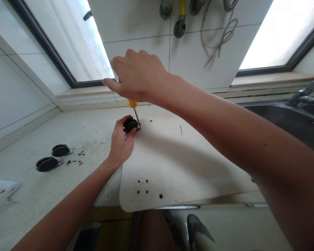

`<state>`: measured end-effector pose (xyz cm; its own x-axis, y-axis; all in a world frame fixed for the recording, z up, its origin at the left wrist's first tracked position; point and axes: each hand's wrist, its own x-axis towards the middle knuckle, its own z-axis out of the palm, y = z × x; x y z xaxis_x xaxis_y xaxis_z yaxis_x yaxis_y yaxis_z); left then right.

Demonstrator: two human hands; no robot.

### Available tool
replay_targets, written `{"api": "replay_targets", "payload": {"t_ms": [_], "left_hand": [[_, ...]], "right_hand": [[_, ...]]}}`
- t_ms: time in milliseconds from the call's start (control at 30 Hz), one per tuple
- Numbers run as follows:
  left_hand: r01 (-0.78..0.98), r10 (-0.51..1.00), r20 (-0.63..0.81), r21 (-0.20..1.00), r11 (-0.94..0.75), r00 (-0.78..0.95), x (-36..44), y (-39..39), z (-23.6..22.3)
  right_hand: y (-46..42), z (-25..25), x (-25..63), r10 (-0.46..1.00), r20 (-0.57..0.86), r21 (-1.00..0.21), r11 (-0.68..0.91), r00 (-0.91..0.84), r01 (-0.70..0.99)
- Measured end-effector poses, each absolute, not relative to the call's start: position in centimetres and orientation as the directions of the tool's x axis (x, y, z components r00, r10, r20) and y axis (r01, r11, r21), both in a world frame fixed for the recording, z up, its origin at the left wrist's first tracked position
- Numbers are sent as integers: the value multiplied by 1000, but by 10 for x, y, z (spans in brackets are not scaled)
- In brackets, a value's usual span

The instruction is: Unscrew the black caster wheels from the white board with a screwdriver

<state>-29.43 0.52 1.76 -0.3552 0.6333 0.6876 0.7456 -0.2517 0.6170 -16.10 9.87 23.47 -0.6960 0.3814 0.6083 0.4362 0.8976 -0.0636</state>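
My left hand (122,141) is closed around a black caster wheel (131,124), pressing it against the far left corner of a white board (157,153). Above it, my right hand (140,75) is wrapped round the yellow handle of a screwdriver (136,114). The screwdriver's shaft points down, with its tip at the caster's metal plate; a screw under the tip is too small to make out. Near the board's close left corner are several small holes (142,186).
Two more black casters (60,150) (47,164) lie on the speckled counter (94,129) at left, beside several small screws (74,162). A metal sink (267,118) with a faucet (303,92) is at right. Pipe valves (179,28) and a cord (222,40) are on the tiled wall.
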Motion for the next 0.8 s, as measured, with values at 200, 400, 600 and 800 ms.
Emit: {"api": "replay_targets", "payload": {"t_ms": [200, 400, 600, 800], "left_hand": [[744, 638, 685, 619, -253, -353, -294, 5, 17], [739, 635, 678, 629, -240, -371, -293, 5, 17], [746, 636, 676, 625, -229, -371, -293, 5, 16], [744, 632, 679, 626, -234, -373, -294, 5, 17]], "right_hand": [[129, 225, -167, 205, 695, -156, 979, -689, 134], [110, 233, -159, 256, 574, -12, 953, -778, 304], [105, 236, -158, 266, 605, -19, 947, -750, 321], [121, 229, -164, 236, 651, -113, 970, -721, 215]]}}
